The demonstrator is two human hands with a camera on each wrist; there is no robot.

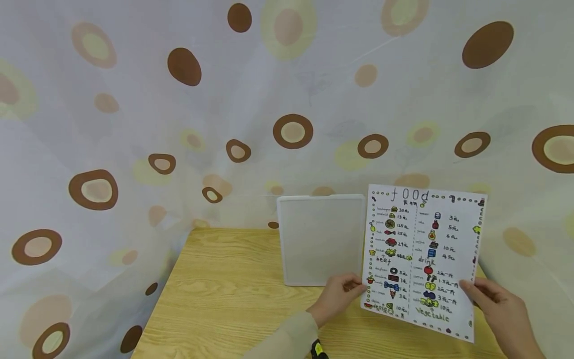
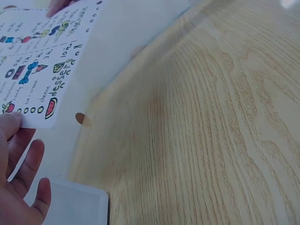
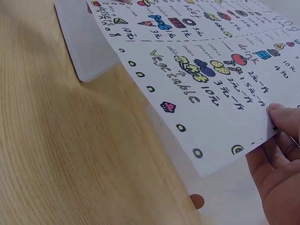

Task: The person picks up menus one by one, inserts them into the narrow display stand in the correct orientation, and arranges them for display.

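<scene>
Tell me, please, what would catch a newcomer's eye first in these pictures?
First, the hand-drawn food menu sheet, held upright above the right end of the wooden table, with the left hand pinching its lower left edge and the right hand its lower right edge. Just behind it a white square board stands on edge before the brown-dotted curtain.

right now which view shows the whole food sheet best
The head view: the food sheet shows edge to edge, held upright by the left hand and right hand. The left wrist view catches only its dessert corner, the right wrist view its vegetable and drink part.
</scene>
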